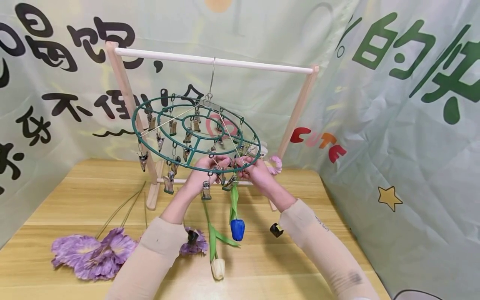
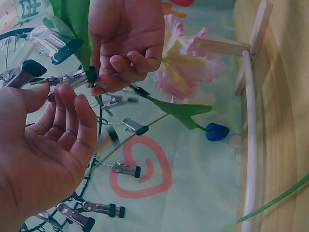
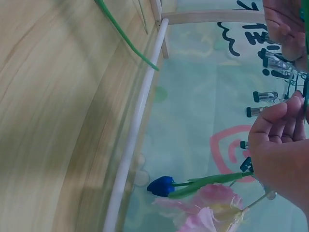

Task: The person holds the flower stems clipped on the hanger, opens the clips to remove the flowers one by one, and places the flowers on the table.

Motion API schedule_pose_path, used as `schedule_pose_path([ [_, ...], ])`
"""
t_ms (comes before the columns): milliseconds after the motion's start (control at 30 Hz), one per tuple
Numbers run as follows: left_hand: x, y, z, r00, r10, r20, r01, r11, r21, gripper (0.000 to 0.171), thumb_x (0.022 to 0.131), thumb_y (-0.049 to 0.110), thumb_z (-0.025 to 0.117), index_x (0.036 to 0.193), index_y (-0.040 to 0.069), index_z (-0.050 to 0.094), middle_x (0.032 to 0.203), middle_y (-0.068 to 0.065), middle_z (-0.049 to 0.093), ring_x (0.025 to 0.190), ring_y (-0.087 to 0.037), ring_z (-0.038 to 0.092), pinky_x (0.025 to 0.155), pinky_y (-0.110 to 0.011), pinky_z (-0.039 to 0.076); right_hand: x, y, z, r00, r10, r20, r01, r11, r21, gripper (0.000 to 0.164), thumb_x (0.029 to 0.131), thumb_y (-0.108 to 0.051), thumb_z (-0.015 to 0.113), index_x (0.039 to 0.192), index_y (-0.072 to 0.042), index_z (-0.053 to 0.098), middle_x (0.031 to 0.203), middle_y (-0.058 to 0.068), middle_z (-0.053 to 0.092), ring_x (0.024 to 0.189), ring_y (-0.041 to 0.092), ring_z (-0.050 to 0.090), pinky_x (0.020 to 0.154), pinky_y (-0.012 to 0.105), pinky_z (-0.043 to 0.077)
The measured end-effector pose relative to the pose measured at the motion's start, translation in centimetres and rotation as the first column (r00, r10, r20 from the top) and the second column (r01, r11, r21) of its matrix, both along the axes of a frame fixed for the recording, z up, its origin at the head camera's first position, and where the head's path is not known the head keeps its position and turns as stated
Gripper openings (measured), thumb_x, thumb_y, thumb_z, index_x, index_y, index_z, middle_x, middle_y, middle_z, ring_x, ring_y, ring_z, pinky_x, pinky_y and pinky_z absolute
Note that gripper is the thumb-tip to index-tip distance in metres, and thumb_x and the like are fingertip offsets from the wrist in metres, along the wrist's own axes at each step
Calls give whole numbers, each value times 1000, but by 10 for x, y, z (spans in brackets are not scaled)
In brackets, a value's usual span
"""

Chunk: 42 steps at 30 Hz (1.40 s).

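Pinching a clip (image 2: 75, 79) between nearly closed fingers, your left hand (image 2: 53, 145) apparently steadies it for the leafy stem (image 2: 75, 24) your right hand (image 2: 128, 36) pinches alongside; a blue tulip (image 1: 237, 230) hangs below the fingers.

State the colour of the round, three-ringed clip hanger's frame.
Dark green frame; it shows best in the head view.

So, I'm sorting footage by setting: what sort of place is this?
Probably a small staged booth: printed cloth hangs behind and beside a wooden table, where a rack holds up a clip hanger.
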State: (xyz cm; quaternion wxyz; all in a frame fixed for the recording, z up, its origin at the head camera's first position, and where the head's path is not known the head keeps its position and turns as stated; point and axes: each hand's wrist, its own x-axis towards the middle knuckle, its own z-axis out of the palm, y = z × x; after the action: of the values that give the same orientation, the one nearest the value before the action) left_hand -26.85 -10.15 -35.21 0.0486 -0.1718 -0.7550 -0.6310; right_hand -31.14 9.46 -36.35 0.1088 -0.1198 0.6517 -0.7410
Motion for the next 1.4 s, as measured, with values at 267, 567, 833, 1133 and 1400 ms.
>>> schedule_pose_path([
  [267, -3, -1, 5, 977, 63, -206, -115, 961, -251, 18, 101, 14, 69, 106, -3, 68, 87, -12, 66, 74, -19, 53, 65, -26, 44, -4, 3, -5, 998, -8, -58, 10, 999, 32, 15, 106, -8, 57, 93, -8, 66, 81, -1, 62, 68, 9, 57, 64, 20, 52],
  [567, -4, 0, 14, 964, 58, -259, -184, 851, -491, 41, 101, 46, 66, 74, 17, 56, 62, 4, 43, 62, -17, 45, 60, -31, 37, -4, 5, -4, 995, -15, -97, 26, 994, 110, 13, 106, -9, 57, 97, -4, 66, 81, -4, 64, 69, 8, 58, 65, 20, 50],
  [833, -4, 0, 9, 945, 26, -326, -181, 873, -454, 39, 104, 31, 63, 71, 15, 50, 63, 2, 43, 62, -19, 42, 58, -30, 33, -3, 3, -5, 995, -15, -99, 30, 988, 153, 17, 108, -7, 54, 106, 7, 63, 78, -1, 64, 68, 10, 57, 66, 20, 51],
  [1133, -3, 0, 7, 940, 19, -341, -181, 875, -450, 35, 104, 27, 62, 72, 14, 53, 62, 2, 43, 61, -17, 44, 56, -29, 35, -1, 2, -4, 992, -17, -125, 35, 988, 149, 19, 107, -9, 57, 108, 9, 63, 77, 0, 63, 67, 15, 58, 64, 21, 50],
  [1400, -2, 0, 8, 959, 42, -281, -176, 863, -474, 42, 107, 38, 56, 72, 16, 49, 64, 0, 44, 64, -20, 47, 58, -31, 36, -1, -1, -3, 988, -52, -146, 75, 984, 161, 28, 106, -9, 59, 121, 14, 63, 81, -1, 66, 69, 16, 58, 65, 22, 50],
])
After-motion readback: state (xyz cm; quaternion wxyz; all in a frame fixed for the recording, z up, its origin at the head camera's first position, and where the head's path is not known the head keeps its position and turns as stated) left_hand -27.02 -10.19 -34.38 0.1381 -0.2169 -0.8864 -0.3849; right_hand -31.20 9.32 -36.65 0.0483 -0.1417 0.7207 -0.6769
